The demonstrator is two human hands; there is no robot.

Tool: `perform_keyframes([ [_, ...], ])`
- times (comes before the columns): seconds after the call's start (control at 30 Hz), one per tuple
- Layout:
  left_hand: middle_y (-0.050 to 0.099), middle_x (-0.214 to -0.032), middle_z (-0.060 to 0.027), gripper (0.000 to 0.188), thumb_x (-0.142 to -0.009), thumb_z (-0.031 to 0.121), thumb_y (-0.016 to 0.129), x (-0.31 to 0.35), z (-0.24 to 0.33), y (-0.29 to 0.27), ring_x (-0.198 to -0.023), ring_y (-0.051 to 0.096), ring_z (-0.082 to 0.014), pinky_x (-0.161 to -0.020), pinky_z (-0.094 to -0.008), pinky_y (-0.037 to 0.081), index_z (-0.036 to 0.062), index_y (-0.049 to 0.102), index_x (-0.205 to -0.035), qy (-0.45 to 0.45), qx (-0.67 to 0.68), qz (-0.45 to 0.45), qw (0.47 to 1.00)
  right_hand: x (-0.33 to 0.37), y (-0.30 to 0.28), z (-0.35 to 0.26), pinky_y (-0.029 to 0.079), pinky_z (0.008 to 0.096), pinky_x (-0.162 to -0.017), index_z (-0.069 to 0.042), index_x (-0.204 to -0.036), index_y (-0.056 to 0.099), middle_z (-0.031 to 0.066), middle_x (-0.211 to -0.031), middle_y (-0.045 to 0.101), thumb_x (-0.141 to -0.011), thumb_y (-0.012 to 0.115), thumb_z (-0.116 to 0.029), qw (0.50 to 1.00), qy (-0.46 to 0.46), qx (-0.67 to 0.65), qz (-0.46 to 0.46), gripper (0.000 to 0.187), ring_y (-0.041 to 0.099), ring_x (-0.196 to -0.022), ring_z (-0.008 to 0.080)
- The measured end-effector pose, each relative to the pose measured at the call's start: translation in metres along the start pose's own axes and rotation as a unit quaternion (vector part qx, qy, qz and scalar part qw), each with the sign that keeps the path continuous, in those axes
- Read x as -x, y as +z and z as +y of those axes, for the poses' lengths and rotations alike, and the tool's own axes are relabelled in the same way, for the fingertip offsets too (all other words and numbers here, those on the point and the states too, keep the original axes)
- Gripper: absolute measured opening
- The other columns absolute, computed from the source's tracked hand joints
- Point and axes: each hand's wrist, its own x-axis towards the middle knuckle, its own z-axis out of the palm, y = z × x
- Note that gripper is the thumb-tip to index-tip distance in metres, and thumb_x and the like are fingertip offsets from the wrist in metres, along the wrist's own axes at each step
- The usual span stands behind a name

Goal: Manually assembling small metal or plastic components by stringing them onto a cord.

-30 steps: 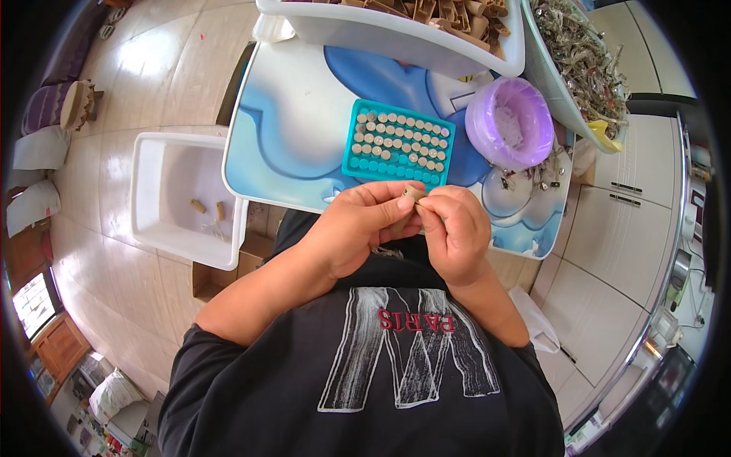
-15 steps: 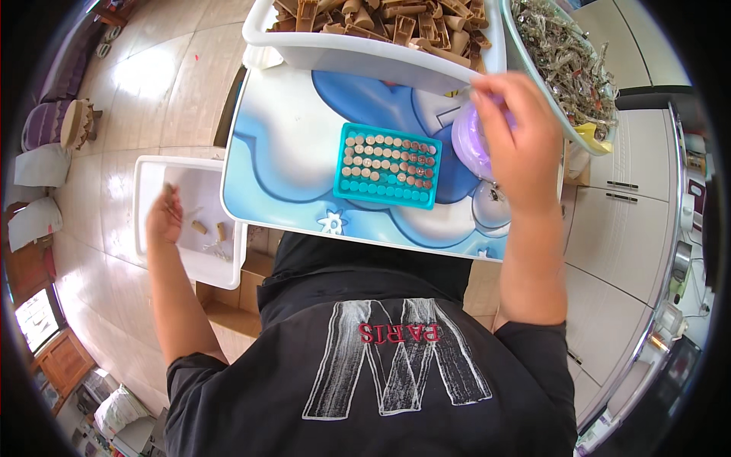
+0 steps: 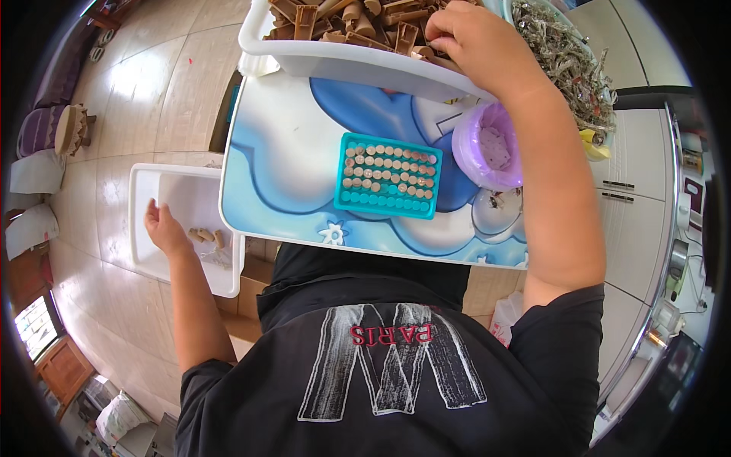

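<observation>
My right hand [image 3: 478, 42] reaches over the near rim of a white bin [image 3: 365, 67] at the top. Its bent fingers are a little apart at the brown plastic pieces [image 3: 358, 19] that fill the bin; no piece shows clearly in its grasp. At the left, my left hand [image 3: 165, 227] hovers over a shallow white tub [image 3: 148, 255], fingers apart, holding nothing I can see. A few small tan pieces [image 3: 204, 235] and some clear scraps lie in that tub. Between my hands, a teal tray [image 3: 387, 207] carries rows of small round tan discs.
A round container lined with a purple bag [image 3: 476, 156] stands right of the tray on the blue patterned table [image 3: 285, 183]. Behind my right arm, a basin holds a tangled heap of grey, clear scraps [image 3: 567, 72]. A cardboard box [image 3: 255, 286] sits beneath the table's left side.
My right hand has gone from above the purple bag up to the bin of brown pieces. My left hand has lowered slightly and let go of a small brown piece into the tub.
</observation>
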Motion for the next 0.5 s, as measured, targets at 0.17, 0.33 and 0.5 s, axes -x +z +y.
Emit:
perform_keyframes([
  [0.17,0.05,-0.123,-0.0126,0.03,-0.09,0.003,0.05,0.075,0.126,0.048,-0.11,0.05,-0.0185,-0.092,-0.0265,0.041,-0.0015,0.048,-0.119,0.164,0.13,-0.05,0.977,0.002,0.001,-0.007,0.047,0.0389,-0.074,-0.006,-0.079,0.062,0.0119,-0.085,0.057,-0.075,0.062,-0.013,1.0,-0.001,0.005,0.024,0.008,0.057,-0.086,0.0308],
  [0.33,0.049,-0.125,-0.0168,0.031,-0.083,-0.005,0.056,0.146,0.177,0.091,-0.113,0.05,-0.0236,-0.096,-0.0345,0.039,-0.004,0.053,-0.114,0.318,0.168,-0.215,0.908,0.008,-0.009,-0.021,0.047,0.0381,-0.075,-0.006,-0.084,0.062,0.0123,-0.088,0.058,-0.073,0.064,-0.012,0.994,0.078,-0.058,0.048,0.013,0.057,-0.087,0.0311],
  [0.5,0.054,-0.119,-0.0198,0.04,-0.075,0.0,0.066,0.185,0.209,0.108,-0.107,0.054,-0.0311,-0.091,-0.0353,0.043,-0.001,0.057,-0.114,0.472,0.096,-0.256,0.838,0.053,-0.016,-0.054,0.043,0.0219,-0.062,-0.002,-0.087,0.062,0.0012,-0.078,0.062,-0.083,0.064,-0.011,0.825,0.199,-0.503,0.162,0.011,0.056,-0.071,0.0076],
])
